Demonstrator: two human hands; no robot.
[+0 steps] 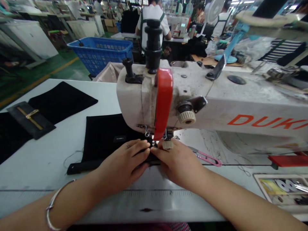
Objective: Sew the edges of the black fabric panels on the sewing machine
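Observation:
A black fabric piece with a small dark label lies on the machine bed, its near edge folded into a thick strip. My left hand grips that edge just left of the needle, fingertips on top and thumb tucked below. Close by on the other side, my right hand pinches the same cloth, its fingers partly hidden behind the presser parts. Both hands nearly meet under the red guard of the white sewing machine. Pink-handled thread snips lie right of my right hand.
More black fabric and a dark piece with a gold zipper lie at the left of the table. A blue basket stands behind it. A tray of small parts sits at right. People work farther back.

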